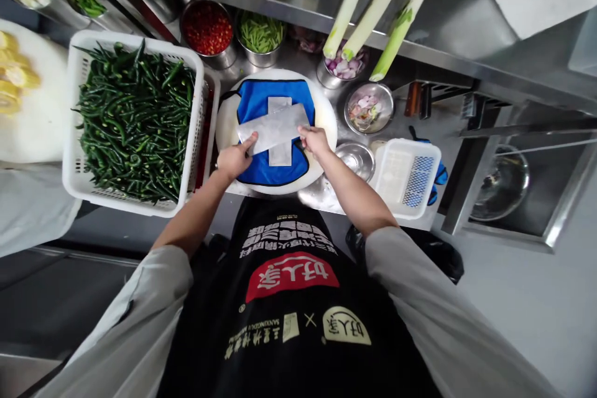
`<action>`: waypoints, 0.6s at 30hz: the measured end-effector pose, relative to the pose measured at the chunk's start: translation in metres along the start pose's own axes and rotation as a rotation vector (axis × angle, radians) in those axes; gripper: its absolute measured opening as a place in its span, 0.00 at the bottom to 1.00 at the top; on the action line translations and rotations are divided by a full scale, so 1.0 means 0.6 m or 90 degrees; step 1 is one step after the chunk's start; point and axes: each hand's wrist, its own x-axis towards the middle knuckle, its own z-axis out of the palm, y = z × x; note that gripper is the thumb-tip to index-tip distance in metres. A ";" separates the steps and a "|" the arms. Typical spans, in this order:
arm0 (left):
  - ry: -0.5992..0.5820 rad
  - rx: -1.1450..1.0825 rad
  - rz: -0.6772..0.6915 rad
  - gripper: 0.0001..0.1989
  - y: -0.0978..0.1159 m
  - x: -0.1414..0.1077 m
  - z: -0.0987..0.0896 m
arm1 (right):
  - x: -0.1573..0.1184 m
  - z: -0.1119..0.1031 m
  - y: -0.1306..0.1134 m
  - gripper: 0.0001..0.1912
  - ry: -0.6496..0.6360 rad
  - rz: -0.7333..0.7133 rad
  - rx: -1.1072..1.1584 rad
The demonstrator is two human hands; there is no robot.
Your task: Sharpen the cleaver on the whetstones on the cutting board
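A pale, translucent flat strip [275, 129] is held slantwise over a blue cloth piece with black edging [252, 99]. My left hand [236, 157] pinches the strip's left end, thumb on top. At the strip's right end, my right hand [314, 140] grips it between curled fingers. Beneath it, a second whitish strip [280, 155] lies upright on the blue cloth, partly covered by the held one. The cloth rests on a round white board [326, 118].
Green chillies [135, 124] fill a white basket [198, 93] on the left. Behind the board stand metal tubs of chopped red chillies [206, 28] and green pieces [261, 32]. Leeks [352, 6] overhang the shelf. Metal bowls and a white plastic basket [408, 179] are on the right.
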 end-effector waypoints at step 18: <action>-0.117 -0.036 -0.032 0.40 0.017 -0.109 0.065 | -0.077 -0.011 0.061 0.17 -0.057 0.084 0.001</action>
